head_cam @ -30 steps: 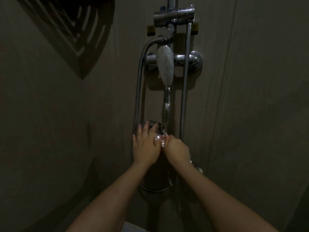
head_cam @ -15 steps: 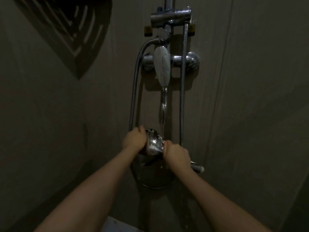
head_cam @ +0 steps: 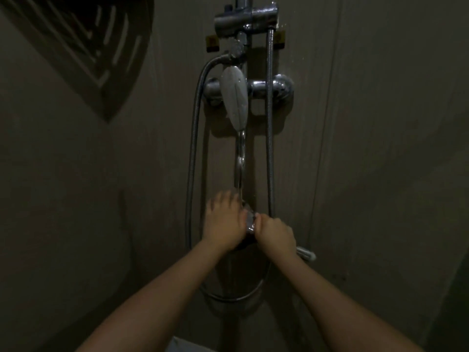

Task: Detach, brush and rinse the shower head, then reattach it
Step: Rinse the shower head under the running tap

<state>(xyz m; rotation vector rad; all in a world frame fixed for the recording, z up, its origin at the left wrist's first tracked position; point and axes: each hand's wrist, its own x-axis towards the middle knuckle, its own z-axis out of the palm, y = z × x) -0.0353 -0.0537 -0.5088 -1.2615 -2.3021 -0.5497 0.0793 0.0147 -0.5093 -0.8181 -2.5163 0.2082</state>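
Note:
The chrome shower head (head_cam: 250, 223) sits low against the wall, mostly covered by my two hands. A stream of water (head_cam: 239, 161) falls from the mixer onto it. My left hand (head_cam: 223, 222) lies over the head's face with its fingers stretched upward, blurred. Gripping the handle is my right hand (head_cam: 275, 235), and the handle's end (head_cam: 306, 255) pokes out to the right of that wrist.
The chrome mixer valve (head_cam: 282, 88) with a pale oval lever (head_cam: 234, 97) is on the wall above. A bracket (head_cam: 246, 19) sits higher on the rail. Metal hoses (head_cam: 192, 148) hang down and loop below my hands. A slotted corner shelf (head_cam: 88, 47) is at upper left.
My left hand went from curled round the head's left side to lying over its face with fingers stretched. The right hand kept its grip on the handle.

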